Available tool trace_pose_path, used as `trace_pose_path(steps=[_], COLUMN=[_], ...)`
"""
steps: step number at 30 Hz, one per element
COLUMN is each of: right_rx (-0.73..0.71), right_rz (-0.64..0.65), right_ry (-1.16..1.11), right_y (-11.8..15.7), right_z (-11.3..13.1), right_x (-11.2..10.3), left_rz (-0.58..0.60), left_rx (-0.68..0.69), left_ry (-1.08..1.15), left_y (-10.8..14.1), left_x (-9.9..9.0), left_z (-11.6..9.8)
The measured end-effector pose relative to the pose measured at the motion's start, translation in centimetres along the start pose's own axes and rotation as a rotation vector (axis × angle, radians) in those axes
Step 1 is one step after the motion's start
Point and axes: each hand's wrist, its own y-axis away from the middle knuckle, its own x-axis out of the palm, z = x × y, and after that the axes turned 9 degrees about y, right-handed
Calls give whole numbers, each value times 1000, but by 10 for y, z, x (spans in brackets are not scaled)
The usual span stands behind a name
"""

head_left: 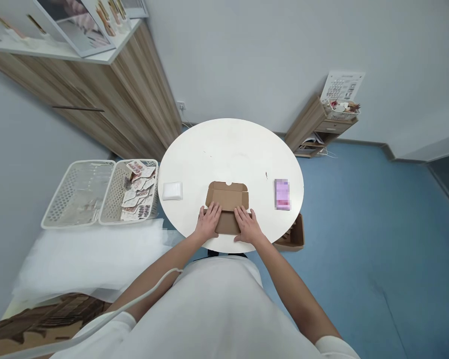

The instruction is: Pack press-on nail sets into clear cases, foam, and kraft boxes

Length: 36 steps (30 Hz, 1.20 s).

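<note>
A small brown cardboard box [227,197] lies on the white round table [232,144], its lid flap folded back toward the far side. My left hand [208,222] rests on the box's left side, fingers stretched out across the fold. On the right side my right hand [247,224] lies likewise, fingers extended and thumb apart. Between the two hands the inside of the box shows dark brown. Left of the box is a stack of clear plastic sleeves or bags [172,191]. To the right sits a pink-purple packet [282,194], its surface blurred.
At the left stand white baskets [155,169], one with many printed nail cards, beside white packing sheets [90,254]. Flat cardboard [41,319] is stacked at lower left. An open carton [297,234] stands under the table's right edge. A wooden cabinet [142,89] is behind left.
</note>
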Motion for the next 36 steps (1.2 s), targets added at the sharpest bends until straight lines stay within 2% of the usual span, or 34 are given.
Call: trace_pose_path(steps=[3,5,8,10,13,15,18,23,28,36], right_rx=[50,87,123,139,165,177,191,209,215,231], right_rz=[13,21,41,54,68,78,92,101,111,97], right_ry=[42,46,28,5,-32,-52,-74,-92,-116,-106], right_y=[3,3,1,0,-2,-2,-2,-1,-4,-8], right_z=[10,15,17,18,19,21,25,30,33,43], right_x=[7,10,10,9,8,8,8,6,3,5], left_rz=[-36,-86,-210,-269,-208,-185,-207,-203,-196,-217], left_rx=[26,-19,-229,-358,-387,-406,-435,-469,-433,-339], left_ry=[19,62,229,431,784,901,922,856,866,849], left_y=[12,23,42,52,58,55,48,38,35,39], left_x=[2,4,13,23,37,43,45,35,26,24], left_z=[3,9,26,40,59,66,69,67,59,46])
